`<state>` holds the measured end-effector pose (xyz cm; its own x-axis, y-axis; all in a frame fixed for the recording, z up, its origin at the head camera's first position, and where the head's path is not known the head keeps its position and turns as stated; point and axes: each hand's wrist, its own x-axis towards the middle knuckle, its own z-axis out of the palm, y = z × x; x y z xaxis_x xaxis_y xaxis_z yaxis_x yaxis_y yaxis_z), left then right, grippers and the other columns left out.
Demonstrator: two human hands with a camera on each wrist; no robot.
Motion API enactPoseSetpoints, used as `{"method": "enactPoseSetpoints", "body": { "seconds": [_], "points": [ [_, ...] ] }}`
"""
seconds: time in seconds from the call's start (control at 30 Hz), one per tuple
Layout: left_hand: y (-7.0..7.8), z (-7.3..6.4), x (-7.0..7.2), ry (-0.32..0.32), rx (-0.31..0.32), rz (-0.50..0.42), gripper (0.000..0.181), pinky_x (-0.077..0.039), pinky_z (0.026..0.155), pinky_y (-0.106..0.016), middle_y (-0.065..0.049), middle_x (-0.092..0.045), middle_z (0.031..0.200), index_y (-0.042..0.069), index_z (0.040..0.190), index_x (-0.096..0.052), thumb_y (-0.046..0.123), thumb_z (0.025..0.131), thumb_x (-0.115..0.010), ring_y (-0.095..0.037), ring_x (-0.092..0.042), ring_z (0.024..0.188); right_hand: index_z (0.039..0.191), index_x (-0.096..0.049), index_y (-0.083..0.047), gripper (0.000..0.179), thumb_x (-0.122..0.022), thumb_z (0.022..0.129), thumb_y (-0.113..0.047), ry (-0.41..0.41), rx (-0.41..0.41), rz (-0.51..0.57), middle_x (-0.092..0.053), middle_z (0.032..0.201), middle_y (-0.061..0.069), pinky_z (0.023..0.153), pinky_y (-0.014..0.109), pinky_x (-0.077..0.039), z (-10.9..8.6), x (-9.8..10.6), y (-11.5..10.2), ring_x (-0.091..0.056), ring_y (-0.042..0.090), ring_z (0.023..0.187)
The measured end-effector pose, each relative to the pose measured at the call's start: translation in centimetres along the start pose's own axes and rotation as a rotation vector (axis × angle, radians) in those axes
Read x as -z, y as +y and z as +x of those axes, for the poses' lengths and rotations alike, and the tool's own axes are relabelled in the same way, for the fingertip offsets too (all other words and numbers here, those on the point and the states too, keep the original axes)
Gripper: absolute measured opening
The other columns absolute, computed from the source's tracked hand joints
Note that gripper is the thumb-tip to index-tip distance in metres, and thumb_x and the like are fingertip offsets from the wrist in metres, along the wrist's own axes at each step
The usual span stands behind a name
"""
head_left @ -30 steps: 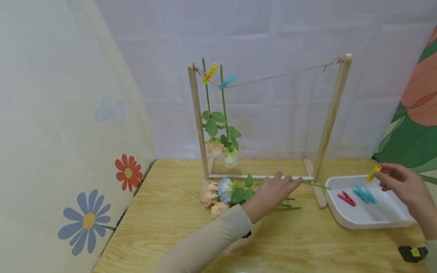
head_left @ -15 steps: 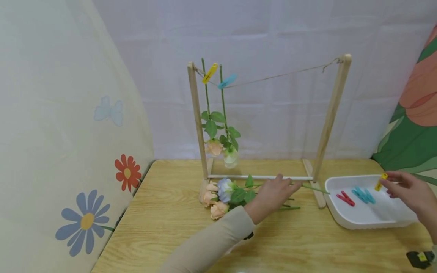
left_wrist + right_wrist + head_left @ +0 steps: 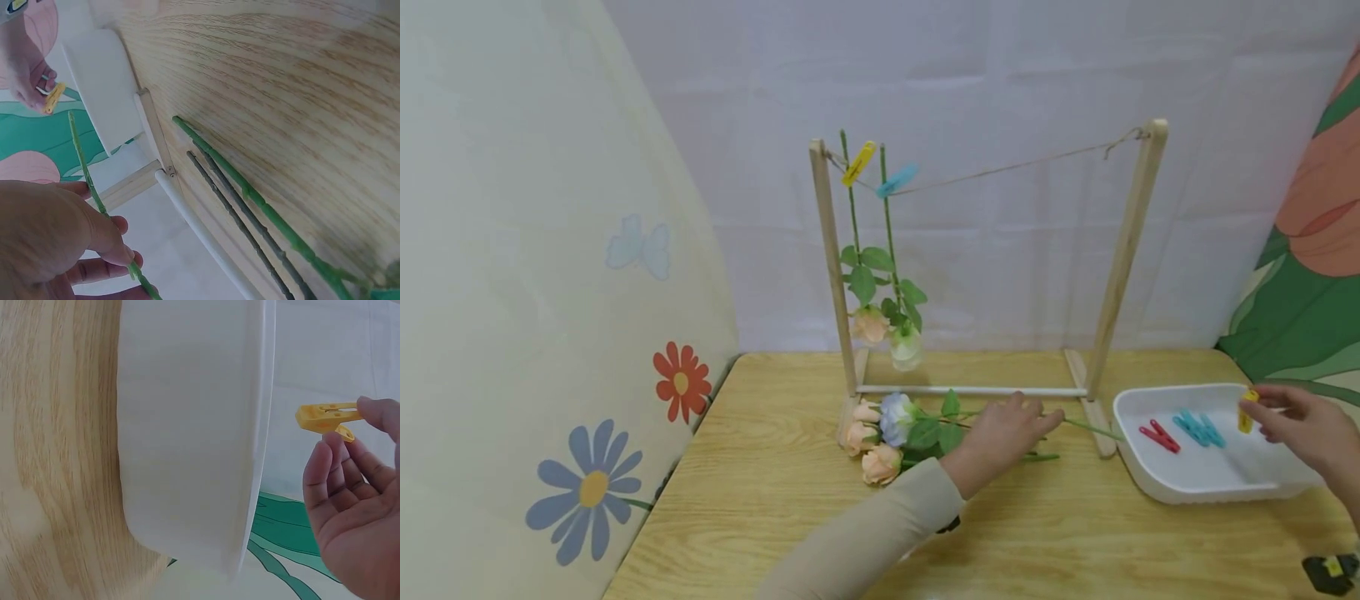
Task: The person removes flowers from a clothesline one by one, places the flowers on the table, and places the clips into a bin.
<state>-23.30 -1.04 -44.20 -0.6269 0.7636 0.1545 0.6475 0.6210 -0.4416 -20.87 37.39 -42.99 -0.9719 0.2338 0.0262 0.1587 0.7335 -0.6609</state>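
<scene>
My left hand (image 3: 1006, 435) pinches the green stem (image 3: 79, 150) of a flower between thumb and fingers, lifted off the table in the left wrist view. That stem runs from beside the pale blue rose (image 3: 896, 418) toward the tray. Peach roses (image 3: 882, 463) lie next to it, their stems (image 3: 250, 194) flat on the wood. Above the white tray (image 3: 1150, 483), my right hand (image 3: 1303, 429) holds a yellow clothespin (image 3: 328, 417) by its handles, with the thumb on one side and fingertips on the other. Red (image 3: 1161, 436) and blue clothespins (image 3: 1199, 428) lie inside the tray.
A wooden frame (image 3: 1123, 275) stands at the back with a string (image 3: 1000, 170) across its top. From the string's left part hang a peach rose (image 3: 870, 323) and a whitish rose (image 3: 906, 346), heads down, clipped by a yellow clothespin (image 3: 859, 164) and a blue one (image 3: 897, 181).
My right hand has moved right and slightly down over the tray with the yellow clothespin, which now points more downward. My left hand has stayed nearly in place on the stem.
</scene>
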Motion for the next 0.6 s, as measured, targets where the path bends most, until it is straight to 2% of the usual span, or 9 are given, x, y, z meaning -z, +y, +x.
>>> {"method": "enactPoseSetpoints", "body": {
  "seconds": [0.3, 0.47, 0.6],
  "points": [
    [0.4, -0.1, 0.1, -0.076, -0.022, 0.012, 0.051, -0.042, 0.047, -0.02, 0.013, -0.066, 0.108, 0.036, 0.142, -0.048, 0.015, 0.1, -0.065, -0.012, -0.061, 0.099, 0.13, -0.046, 0.021, 0.066, -0.054, 0.104, -0.04, -0.005, 0.041, -0.147, -0.063, 0.097, 0.033, 0.055, 0.031, -0.048, 0.0, 0.2, -0.1, -0.061, 0.026, 0.07],
    [0.9, -0.2, 0.1, -0.132, -0.036, 0.037, 0.054, -0.038, 0.044, -0.02, 0.014, -0.064, 0.11, 0.039, 0.148, -0.043, 0.017, 0.102, -0.062, -0.01, -0.059, 0.1, 0.128, -0.047, 0.021, 0.067, -0.054, 0.104, -0.041, 0.001, 0.044, -0.171, -0.064, 0.091, 0.029, 0.054, 0.031, -0.047, 0.2, 0.1, 0.4, -0.061, 0.031, 0.072],
    [1.2, -0.4, 0.1, -0.185, -0.06, 0.044, 0.058, -0.041, 0.048, -0.02, 0.014, -0.062, 0.111, 0.04, 0.15, -0.04, 0.018, 0.102, -0.063, -0.008, -0.056, 0.094, 0.127, -0.048, 0.021, 0.067, -0.055, 0.103, -0.042, -0.007, 0.024, -0.173, -0.062, 0.092, 0.029, 0.054, 0.03, -0.049, 0.3, 0.1, 0.7, -0.06, 0.033, 0.074]
  ]
}}
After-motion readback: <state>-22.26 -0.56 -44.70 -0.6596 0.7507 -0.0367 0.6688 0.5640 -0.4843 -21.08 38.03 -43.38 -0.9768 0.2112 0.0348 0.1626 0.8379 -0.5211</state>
